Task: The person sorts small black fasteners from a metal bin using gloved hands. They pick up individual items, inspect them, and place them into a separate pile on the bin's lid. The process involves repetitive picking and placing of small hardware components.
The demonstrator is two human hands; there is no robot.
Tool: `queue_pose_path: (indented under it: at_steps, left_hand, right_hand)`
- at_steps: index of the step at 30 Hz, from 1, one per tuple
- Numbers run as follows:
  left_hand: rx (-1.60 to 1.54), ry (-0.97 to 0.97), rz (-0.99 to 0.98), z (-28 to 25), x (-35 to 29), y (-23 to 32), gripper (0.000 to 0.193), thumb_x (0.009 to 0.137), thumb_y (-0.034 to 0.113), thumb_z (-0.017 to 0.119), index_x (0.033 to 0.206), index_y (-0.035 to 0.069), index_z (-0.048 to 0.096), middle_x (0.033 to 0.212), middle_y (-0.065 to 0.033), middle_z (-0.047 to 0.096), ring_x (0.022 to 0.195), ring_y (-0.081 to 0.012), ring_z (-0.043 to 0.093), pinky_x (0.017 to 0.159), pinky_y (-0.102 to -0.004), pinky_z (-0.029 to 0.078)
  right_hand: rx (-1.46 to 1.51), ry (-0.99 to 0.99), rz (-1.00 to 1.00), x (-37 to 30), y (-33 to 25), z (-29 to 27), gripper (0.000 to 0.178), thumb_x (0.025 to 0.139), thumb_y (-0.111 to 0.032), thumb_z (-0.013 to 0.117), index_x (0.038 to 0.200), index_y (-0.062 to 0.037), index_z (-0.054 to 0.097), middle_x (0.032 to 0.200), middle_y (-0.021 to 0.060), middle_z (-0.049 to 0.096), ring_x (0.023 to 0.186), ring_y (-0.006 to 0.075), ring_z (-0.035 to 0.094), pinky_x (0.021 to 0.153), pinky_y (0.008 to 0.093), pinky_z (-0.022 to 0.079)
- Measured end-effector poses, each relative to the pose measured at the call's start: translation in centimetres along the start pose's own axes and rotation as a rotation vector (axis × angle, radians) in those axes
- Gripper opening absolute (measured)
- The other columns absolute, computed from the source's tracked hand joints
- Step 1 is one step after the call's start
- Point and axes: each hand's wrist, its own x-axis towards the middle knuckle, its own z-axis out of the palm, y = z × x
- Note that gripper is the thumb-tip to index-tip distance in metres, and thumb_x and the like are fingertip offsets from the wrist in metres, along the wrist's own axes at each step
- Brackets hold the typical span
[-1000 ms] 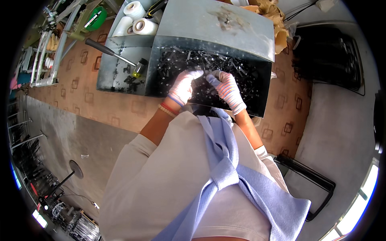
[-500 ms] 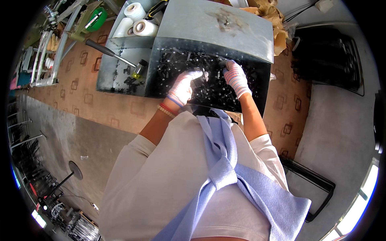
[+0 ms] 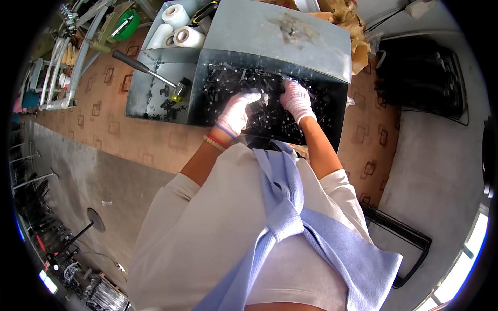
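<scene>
Both my hands wear pale gloves with thin stripes and are over a grey metal bin (image 3: 340, 122) of small dark parts (image 3: 223, 83). My left hand (image 3: 234, 113) is closed at the bin's near left, its thumb and fingers pinched together. A small pale spot shows at its fingertips, too small to name. To its right, my right hand (image 3: 296, 100) is curled with its fingertips down among the parts. What either hand holds is hidden or too small to make out.
A hammer (image 3: 148, 70) with a dark handle lies across the left compartment (image 3: 140, 98). White rolls (image 3: 188, 37) sit behind it. A metal lid (image 3: 249, 26) covers the bin's far part. Crumpled brown paper (image 3: 353, 31) is at the back right, beside black panels (image 3: 423, 78).
My right hand has moved left, closer to my left hand, and its forearm has swung with it. My left hand has barely moved.
</scene>
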Motion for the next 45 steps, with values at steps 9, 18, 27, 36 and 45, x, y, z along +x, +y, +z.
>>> queue_pose_path:
  at_steps: [9, 18, 27, 36, 45]
  left_hand:
    - [-0.188, -0.101, 0.029, -0.8, 0.7, -0.9, 0.018, 0.078, 0.01, 0.05, 0.091, 0.001, 0.058, 0.089, -0.0101, 0.061, 0.076, -0.0163, 0.059, 0.067, -0.0227, 0.046]
    - [-0.048, -0.017, 0.019, 0.2, -0.5, 0.4, 0.019, 0.08, 0.009, 0.046, 0.091, 0.002, 0.058, 0.089, -0.0078, 0.061, 0.067, -0.0078, 0.057, 0.048, -0.0152, 0.042]
    - [-0.1, 0.161, -0.097, 2.6, -2.3, 2.2, 0.032, 0.084, 0.015, 0.036, 0.113, 0.01, 0.049, 0.071, 0.0027, 0.057, 0.031, -0.0027, 0.033, 0.028, -0.0154, 0.028]
    - [-0.225, 0.13, -0.199, 3.5, -3.5, 3.2, 0.03, 0.084, 0.018, 0.041, 0.112, 0.012, 0.048, 0.063, 0.0062, 0.053, 0.031, -0.0026, 0.034, 0.028, -0.0146, 0.028]
    - [-0.178, 0.053, -0.148, 2.4, -2.6, 2.1, 0.02, 0.082, 0.015, 0.045, 0.1, 0.013, 0.055, 0.052, 0.0069, 0.046, 0.032, -0.0022, 0.035, 0.028, -0.0146, 0.029]
  right_hand:
    - [1.348, -0.019, 0.071, -3.6, 4.0, -1.9, 0.014, 0.071, 0.002, 0.051, 0.081, -0.0053, 0.058, 0.061, -0.0021, 0.05, 0.049, 0.006, 0.045, 0.044, 0.0181, 0.036]
    - [1.885, -0.104, 0.05, -5.4, 1.2, -3.1, 0.021, 0.074, 0.006, 0.052, 0.094, 0.0003, 0.056, 0.082, 0.0089, 0.059, 0.07, 0.017, 0.059, 0.062, 0.0259, 0.051]
    - [1.961, -0.212, 0.011, -5.8, -1.6, -1.5, 0.019, 0.071, 0.008, 0.048, 0.087, 0.0008, 0.056, 0.083, 0.0113, 0.059, 0.071, 0.0198, 0.058, 0.065, 0.03, 0.051]
    - [1.683, -0.256, -0.085, -6.0, -1.3, -2.6, 0.015, 0.074, -0.001, 0.052, 0.088, -0.002, 0.057, 0.085, 0.0067, 0.06, 0.07, 0.014, 0.057, 0.061, 0.0229, 0.046]
    - [0.846, 0.098, -0.383, -5.7, -2.9, -1.8, 0.018, 0.067, 0.002, 0.062, 0.081, -0.0019, 0.05, 0.075, 0.0041, 0.053, 0.072, 0.014, 0.048, 0.067, 0.0247, 0.041]
